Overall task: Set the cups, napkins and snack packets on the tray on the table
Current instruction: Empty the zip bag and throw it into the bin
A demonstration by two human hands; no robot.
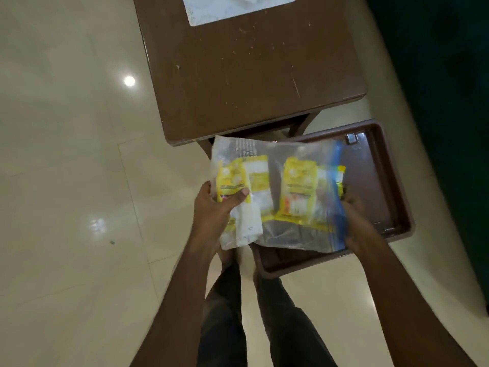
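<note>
A clear zip bag [291,154] with a blue seal strip is held over a brown plastic tray [375,181]. Inside it show yellow snack packets [299,189] and folded white napkins [248,223]. My left hand [214,207] grips the bag's left end, thumb pressed on a yellow packet [232,178]. My right hand [357,226] holds the bag's right end at the blue seal, partly hidden behind the plastic. The tray sits low beside the brown table [251,75], below its near edge. I cannot see any cups.
A pale patterned mat [238,9] lies at the far end of the table. Glossy cream floor tiles [66,181] spread to the left. My legs and feet [238,300] stand below the tray. Something dark fills the right edge.
</note>
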